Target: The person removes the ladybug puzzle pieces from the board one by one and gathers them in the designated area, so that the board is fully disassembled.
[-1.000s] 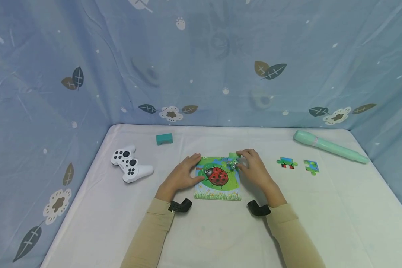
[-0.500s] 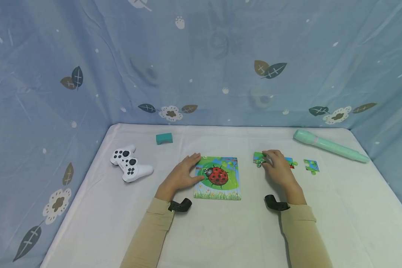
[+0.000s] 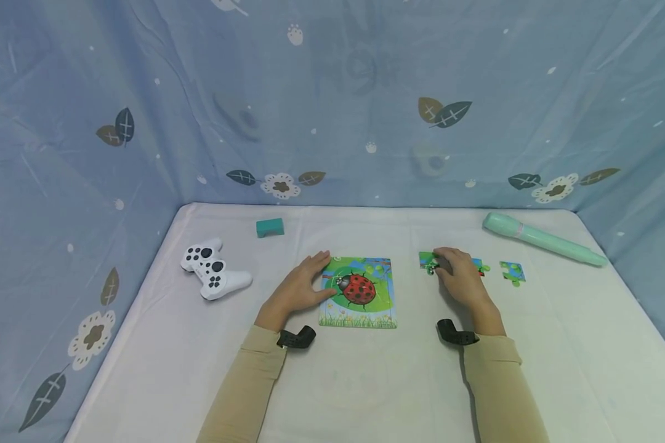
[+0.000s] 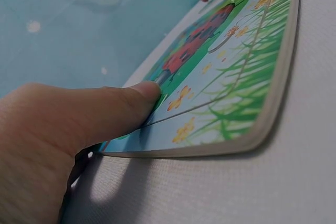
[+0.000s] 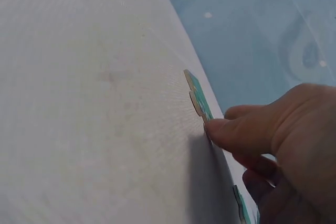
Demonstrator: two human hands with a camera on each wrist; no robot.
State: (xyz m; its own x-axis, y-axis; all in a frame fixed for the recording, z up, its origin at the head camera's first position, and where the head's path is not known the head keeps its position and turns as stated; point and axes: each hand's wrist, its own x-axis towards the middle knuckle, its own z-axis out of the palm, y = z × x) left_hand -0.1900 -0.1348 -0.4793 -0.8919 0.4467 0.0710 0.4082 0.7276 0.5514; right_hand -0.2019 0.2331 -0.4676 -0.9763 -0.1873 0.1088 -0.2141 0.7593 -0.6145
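My left hand (image 3: 296, 289) rests at the left edge of a square ladybug puzzle board (image 3: 359, 315). In the left wrist view, its straight thumb (image 4: 113, 109) lies on the board's printed top. To the right of the board, my right hand (image 3: 461, 278) pinches a puzzle piece (image 3: 426, 258) by its right side. The right wrist view shows that puzzle piece (image 5: 195, 90) low at the white cloth, thumb at its edge; whether it touches the cloth I cannot tell. Another puzzle piece (image 3: 479, 266) is partly hidden behind the right hand.
One more puzzle piece (image 3: 513, 272) lies farther right. Behind it is a pale green, microphone-like stick (image 3: 543, 239). At the left are a white game controller (image 3: 214, 269) and a teal block (image 3: 270, 227). A blue patterned curtain (image 3: 332, 123) encloses the table.
My right hand has moved from the board's upper right corner to the right, carrying the puzzle piece off the board. In the last half second it has stayed nearly still. My left hand has stayed put.
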